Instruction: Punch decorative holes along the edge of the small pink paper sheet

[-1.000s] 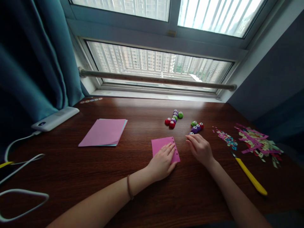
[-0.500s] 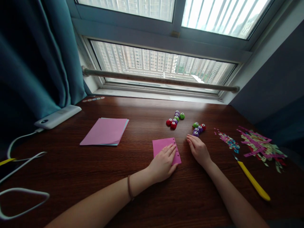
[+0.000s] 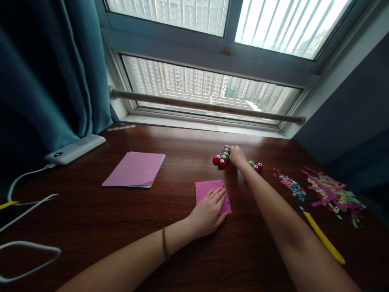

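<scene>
The dark wooden counter (image 3: 91, 219) runs under the window, and everything here can be placed from the small pink sheet (image 3: 209, 190) lying near its middle. Well to the left of that sheet rests a stack of pink paper (image 3: 133, 169) with a blue leaf showing beneath it; farther left again sit a white power bank (image 3: 74, 149) and its white cables (image 3: 28, 200). Well to the right of the sheet lies a heap of coloured paper scraps (image 3: 331, 190), with a yellow-handled knife (image 3: 323, 237) nearer the person.

The left hand (image 3: 208, 211) lies flat on the pink sheet's near right corner, fingers spread, pinning it down. A row of small holes already runs along the sheet's right edge, so some punching looks done; the rest of the sheet is plain.

Beyond the sheet, toward the window, sits a cluster of small punches (image 3: 222, 156) in red, purple and green, and a second, smaller group of punches (image 3: 255, 166) to its right. The right hand (image 3: 236, 155) is stretched out to the cluster's right end, its grip curled over something there; from this angle I cannot tell whether the fingers have closed on a punch or only touch it.
</scene>
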{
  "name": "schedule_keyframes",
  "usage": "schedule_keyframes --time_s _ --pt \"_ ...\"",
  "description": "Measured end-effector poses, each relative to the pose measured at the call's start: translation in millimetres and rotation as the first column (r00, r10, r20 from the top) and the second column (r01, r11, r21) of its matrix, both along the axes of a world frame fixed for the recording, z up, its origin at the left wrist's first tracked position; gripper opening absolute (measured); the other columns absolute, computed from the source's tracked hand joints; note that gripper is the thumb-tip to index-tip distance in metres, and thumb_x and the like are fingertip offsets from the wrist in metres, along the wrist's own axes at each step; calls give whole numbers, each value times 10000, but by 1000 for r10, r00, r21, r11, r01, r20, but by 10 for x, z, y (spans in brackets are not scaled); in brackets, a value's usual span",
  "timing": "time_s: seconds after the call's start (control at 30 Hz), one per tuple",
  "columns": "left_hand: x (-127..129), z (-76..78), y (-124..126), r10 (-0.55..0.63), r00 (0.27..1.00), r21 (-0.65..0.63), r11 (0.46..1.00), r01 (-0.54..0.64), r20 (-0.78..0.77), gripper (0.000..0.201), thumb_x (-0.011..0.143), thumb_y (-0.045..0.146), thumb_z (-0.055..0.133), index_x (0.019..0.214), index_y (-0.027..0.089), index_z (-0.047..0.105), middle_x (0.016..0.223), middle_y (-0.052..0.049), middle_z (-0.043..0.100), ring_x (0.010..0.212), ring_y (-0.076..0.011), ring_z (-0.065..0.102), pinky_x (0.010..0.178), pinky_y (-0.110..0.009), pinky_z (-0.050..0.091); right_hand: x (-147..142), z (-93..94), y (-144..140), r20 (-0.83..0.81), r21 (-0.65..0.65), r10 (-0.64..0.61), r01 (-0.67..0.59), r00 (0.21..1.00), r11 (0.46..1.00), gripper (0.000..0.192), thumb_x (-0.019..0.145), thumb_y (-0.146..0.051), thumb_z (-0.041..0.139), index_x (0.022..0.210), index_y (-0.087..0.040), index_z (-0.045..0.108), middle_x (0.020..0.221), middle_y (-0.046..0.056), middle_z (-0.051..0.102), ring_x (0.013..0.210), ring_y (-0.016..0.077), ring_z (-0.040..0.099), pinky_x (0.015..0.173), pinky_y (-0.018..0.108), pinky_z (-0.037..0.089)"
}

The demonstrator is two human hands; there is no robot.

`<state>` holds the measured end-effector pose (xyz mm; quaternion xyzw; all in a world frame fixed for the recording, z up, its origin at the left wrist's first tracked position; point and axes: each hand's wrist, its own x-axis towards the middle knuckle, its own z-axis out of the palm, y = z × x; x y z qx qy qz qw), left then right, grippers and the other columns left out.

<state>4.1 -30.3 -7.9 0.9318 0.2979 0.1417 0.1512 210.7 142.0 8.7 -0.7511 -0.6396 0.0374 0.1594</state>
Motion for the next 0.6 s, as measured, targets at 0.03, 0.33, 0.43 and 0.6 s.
schedule_keyframes --time_s 0.03,0.33,0.43,0.6 --pt "-5 4 -2 2 1000 3 1000 -2 -5 532 893 385 355 1348 117 296 1432 -115 315 1350 -250 211 1108 -482 199 9 -13 20 -4 -12 -19 19 1000 1000 307 796 -75 408 1033 -112 599 1050 171 527 923 256 556 819 369 446" --pt "7 6 -4 101 994 -9 995 -101 -47 634 848 399 427 1365 76 251 1445 -162 265 1347 -300 200 1082 -518 219 -21 57 -561 -138 224 64 -32 988 974 355 780 -108 504 1134 -110 523 1090 121 542 1011 200 523 907 300 421" --pt "15 -23 -3 109 993 16 994 -108 -50 628 855 419 404 1361 73 267 1441 -160 276 1344 -290 214 1088 -491 223 -25 26 -1111 -309 334 268 -160 913 929 229 766 -196 586 982 -120 603 1076 90 566 985 172 545 892 261 453" --pt "28 -44 -29 134 989 106 986 -127 -61 568 884 443 337 1347 114 322 1417 -128 340 1320 -286 272 1083 -485 229 18 -93 -1935 -612 275 363 -241 703 931 258 763 -218 614 1019 -192 612 1061 37 596 986 169 570 906 293 470"
